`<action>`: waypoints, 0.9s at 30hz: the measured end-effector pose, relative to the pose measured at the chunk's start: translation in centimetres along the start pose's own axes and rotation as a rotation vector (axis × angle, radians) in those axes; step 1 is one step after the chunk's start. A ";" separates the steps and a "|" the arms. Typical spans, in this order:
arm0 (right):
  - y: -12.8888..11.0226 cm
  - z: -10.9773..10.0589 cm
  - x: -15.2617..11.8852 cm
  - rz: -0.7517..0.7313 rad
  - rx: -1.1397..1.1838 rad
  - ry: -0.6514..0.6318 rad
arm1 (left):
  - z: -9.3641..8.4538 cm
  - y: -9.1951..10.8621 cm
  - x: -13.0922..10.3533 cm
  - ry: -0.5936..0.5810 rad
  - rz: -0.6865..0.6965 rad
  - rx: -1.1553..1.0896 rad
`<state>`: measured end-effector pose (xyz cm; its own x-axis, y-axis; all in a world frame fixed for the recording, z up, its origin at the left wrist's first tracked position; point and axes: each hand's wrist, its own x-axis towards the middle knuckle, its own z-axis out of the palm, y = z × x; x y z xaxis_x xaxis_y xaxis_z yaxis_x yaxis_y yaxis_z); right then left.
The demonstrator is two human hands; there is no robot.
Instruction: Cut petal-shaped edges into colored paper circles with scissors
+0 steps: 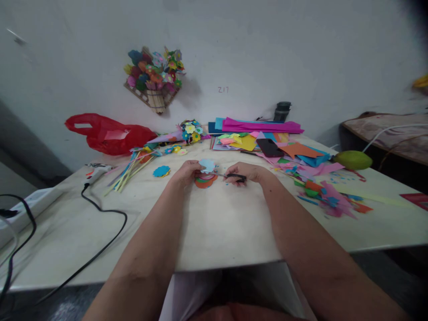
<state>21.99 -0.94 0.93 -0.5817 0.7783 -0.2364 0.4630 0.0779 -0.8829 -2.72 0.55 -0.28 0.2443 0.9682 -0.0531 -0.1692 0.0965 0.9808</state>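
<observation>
One pale-blue paper flower (207, 165) at the blades of the scissors (238, 178), its edge pinched between thumb and fingers of the left hand (191, 170). Right hand (244, 170) curled round the scissors' handles. Left of the scissors, blue paper flower (161, 170) on table (230, 232); beyond them, rightward, phone (270, 147).

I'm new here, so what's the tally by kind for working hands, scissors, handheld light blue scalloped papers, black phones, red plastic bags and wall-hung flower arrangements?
Hands: 2 (left hand, right hand)
Scissors: 1
Light blue scalloped paper: 1
Black phone: 1
Red plastic bag: 1
Wall-hung flower arrangement: 1
Total: 7
</observation>
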 end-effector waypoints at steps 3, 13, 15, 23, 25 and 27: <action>-0.2 0.1 -0.1 0.010 0.000 0.001 | 0.1 0.0 -0.1 -0.018 -0.022 0.009; -0.3 0.2 -0.1 0.010 -0.006 -0.010 | 0.4 0.3 -0.3 -0.038 -0.051 0.007; -0.2 0.2 0.0 0.008 -0.006 -0.010 | 0.4 0.3 -0.4 -0.038 -0.052 0.002; -0.4 0.4 0.0 0.035 -0.003 0.000 | 0.4 0.3 -0.4 -0.062 -0.064 -0.022; -0.4 0.4 0.0 0.031 0.004 -0.001 | 0.3 0.2 -0.4 -0.067 -0.060 -0.016; -0.4 0.4 0.0 0.029 0.011 -0.002 | 0.2 0.1 -0.3 -0.077 -0.052 -0.017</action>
<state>21.57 -1.22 1.12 -0.5695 0.7788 -0.2630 0.4723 0.0482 -0.8801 -2.60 0.22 -0.09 0.3253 0.9414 -0.0890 -0.1705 0.1510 0.9737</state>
